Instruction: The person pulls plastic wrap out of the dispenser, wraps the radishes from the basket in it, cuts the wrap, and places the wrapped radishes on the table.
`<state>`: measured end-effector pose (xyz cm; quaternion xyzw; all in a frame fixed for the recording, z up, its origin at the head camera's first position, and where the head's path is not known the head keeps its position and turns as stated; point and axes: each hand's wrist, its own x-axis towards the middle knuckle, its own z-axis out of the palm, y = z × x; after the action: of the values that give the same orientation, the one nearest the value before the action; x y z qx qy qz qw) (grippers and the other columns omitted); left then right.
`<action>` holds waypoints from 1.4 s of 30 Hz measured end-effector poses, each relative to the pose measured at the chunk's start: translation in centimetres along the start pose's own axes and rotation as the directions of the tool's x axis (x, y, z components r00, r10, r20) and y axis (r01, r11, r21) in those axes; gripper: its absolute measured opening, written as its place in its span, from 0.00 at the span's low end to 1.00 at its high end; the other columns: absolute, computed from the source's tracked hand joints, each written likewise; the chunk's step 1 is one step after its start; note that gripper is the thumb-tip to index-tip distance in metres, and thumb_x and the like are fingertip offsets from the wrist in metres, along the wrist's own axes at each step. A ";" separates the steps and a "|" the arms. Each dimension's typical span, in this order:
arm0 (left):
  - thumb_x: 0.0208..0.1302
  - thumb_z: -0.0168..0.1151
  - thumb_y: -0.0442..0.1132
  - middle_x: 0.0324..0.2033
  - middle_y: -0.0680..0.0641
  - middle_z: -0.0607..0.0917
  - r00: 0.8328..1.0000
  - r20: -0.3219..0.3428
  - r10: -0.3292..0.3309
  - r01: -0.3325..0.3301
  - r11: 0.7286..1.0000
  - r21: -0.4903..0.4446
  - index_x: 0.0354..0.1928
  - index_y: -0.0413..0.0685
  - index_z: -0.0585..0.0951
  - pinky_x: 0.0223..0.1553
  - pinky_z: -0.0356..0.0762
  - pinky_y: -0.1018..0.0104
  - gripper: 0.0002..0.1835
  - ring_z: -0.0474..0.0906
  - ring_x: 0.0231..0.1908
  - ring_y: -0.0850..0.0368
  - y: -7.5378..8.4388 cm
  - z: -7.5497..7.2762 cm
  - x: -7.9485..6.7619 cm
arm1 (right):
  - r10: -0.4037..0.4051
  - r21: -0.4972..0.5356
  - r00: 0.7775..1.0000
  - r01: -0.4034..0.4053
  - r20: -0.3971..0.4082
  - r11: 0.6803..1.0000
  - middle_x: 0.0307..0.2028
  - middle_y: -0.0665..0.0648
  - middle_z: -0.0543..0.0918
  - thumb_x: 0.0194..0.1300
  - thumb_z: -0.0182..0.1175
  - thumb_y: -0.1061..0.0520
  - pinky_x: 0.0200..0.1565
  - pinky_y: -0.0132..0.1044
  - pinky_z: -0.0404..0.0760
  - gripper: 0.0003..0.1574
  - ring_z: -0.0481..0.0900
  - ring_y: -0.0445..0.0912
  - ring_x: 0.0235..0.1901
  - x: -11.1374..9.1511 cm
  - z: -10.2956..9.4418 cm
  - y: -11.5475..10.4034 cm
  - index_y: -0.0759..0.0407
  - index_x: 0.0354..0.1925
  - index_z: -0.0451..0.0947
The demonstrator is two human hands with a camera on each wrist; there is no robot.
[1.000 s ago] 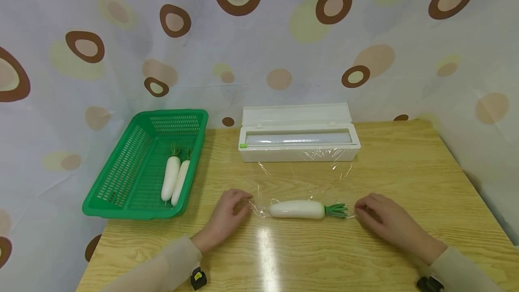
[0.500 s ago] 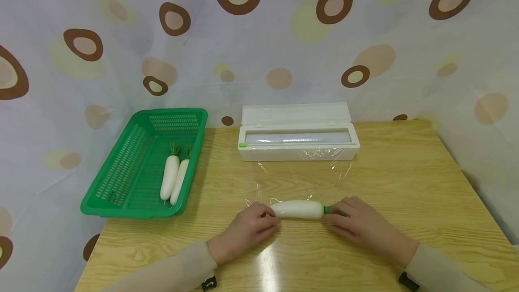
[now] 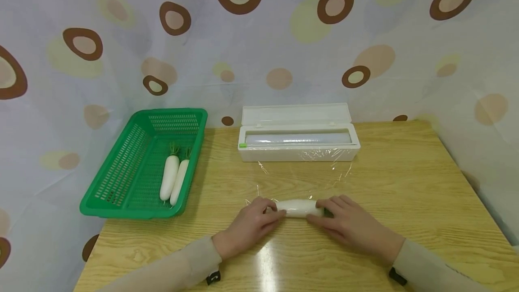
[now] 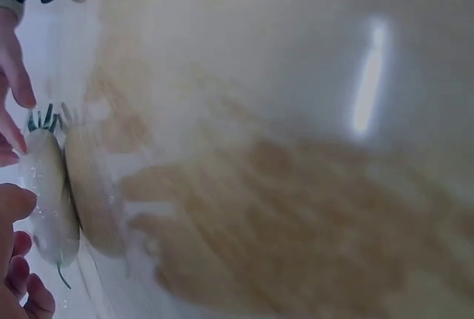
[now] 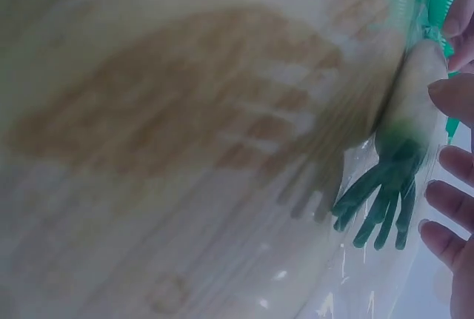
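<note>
A white radish [image 3: 299, 209] lies crosswise on clear cling film [image 3: 265, 168] near the middle of the table. My left hand [image 3: 250, 222] holds its tapered left end between thumb and fingers. At the leafy end, my right hand [image 3: 352, 222] grips the radish, thumb in front and fingers behind. That hand covers the leaves in the head view, but the green stalks [image 5: 384, 197] show under shiny film in the right wrist view. In the left wrist view, the left thumb touches the radish [image 4: 49, 193], whose thin root tip points down.
Behind the radish, a white cling film box [image 3: 300, 154] stands with its lid raised and film drawn from its roll [image 3: 298, 139] toward me. A green basket [image 3: 90, 206] at the left holds two more radishes [image 3: 169, 179]. A patterned cloth backs the wooden table [image 3: 425, 184].
Both hands have moved inward from beside the radish's ends onto the radish itself. The right hand now covers the leaves, and the left covers the tip. Box and basket stay put.
</note>
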<state>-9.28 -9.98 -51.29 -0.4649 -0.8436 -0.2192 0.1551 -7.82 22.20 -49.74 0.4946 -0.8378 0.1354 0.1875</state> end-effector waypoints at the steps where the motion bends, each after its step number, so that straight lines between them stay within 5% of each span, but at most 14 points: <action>1: 0.66 0.74 0.36 0.46 0.49 0.82 1.000 0.001 -0.005 0.005 1.000 -0.001 0.55 0.51 0.89 0.44 0.80 0.68 0.16 0.78 0.46 0.56 -0.1 0.0 0.1 | 0.005 -0.004 1.000 -0.005 -0.001 1.000 0.54 0.57 0.82 0.85 0.44 0.44 0.49 0.48 0.79 0.25 0.79 0.50 0.49 0.0 0.0 0.1 0.46 0.62 0.84; 7: 0.67 0.72 0.36 0.47 0.48 0.82 0.999 0.012 -0.046 0.046 0.999 0.010 0.58 0.49 0.88 0.54 0.82 0.59 0.17 0.79 0.47 0.56 -0.3 -0.2 0.8 | 0.035 -0.008 0.999 -0.035 -0.008 0.999 0.53 0.57 0.83 0.85 0.43 0.45 0.51 0.51 0.80 0.26 0.80 0.52 0.50 0.5 0.2 0.9 0.48 0.63 0.83; 13: 0.67 0.73 0.37 0.48 0.48 0.82 0.997 0.015 -0.081 0.081 0.997 0.013 0.58 0.48 0.87 0.45 0.83 0.65 0.18 0.78 0.47 0.54 -0.9 -0.1 1.4 | 0.067 -0.042 0.998 -0.067 -0.006 0.997 0.50 0.55 0.84 0.85 0.42 0.45 0.49 0.51 0.80 0.26 0.80 0.52 0.49 1.3 0.1 1.6 0.51 0.63 0.83; 16: 0.68 0.72 0.38 0.49 0.47 0.81 0.994 0.028 -0.109 0.109 0.994 -0.003 0.59 0.47 0.86 0.43 0.82 0.65 0.19 0.78 0.48 0.54 -1.3 0.0 1.8 | 0.090 -0.064 0.995 -0.088 0.031 0.994 0.51 0.55 0.85 0.79 0.56 0.47 0.51 0.51 0.80 0.22 0.81 0.52 0.49 1.7 0.0 1.9 0.55 0.63 0.82; 22: 0.68 0.72 0.42 0.51 0.47 0.82 0.982 0.090 -0.168 0.166 0.986 0.033 0.62 0.48 0.83 0.49 0.81 0.61 0.21 0.78 0.49 0.53 -1.9 0.3 2.9 | 0.145 -0.108 0.985 -0.134 0.096 0.985 0.51 0.56 0.86 0.60 0.75 0.52 0.54 0.53 0.79 0.33 0.81 0.53 0.50 2.6 -0.2 2.0 0.61 0.61 0.82; 31: 0.70 0.70 0.43 0.53 0.46 0.84 0.966 0.159 -0.203 0.190 0.977 0.095 0.65 0.45 0.81 0.55 0.79 0.59 0.24 0.78 0.51 0.51 -2.7 0.5 3.9 | 0.228 -0.114 0.963 -0.213 0.141 0.970 0.54 0.57 0.85 0.62 0.75 0.48 0.57 0.54 0.78 0.37 0.81 0.53 0.53 2.9 0.4 2.7 0.64 0.64 0.78; 42: 0.69 0.70 0.47 0.52 0.47 0.88 0.946 0.182 -0.268 0.269 0.963 0.020 0.60 0.44 0.83 0.50 0.78 0.61 0.22 0.79 0.47 0.54 -3.5 0.0 4.9 | 0.295 -0.028 0.938 -0.295 0.181 0.955 0.55 0.61 0.80 0.64 0.74 0.49 0.61 0.56 0.75 0.37 0.77 0.57 0.56 3.1 1.0 4.1 0.66 0.65 0.77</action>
<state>-14.76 -8.16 -49.78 -0.3643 -0.9092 -0.1966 0.0445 -12.95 21.30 -49.41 0.3739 -0.9161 0.1158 0.0873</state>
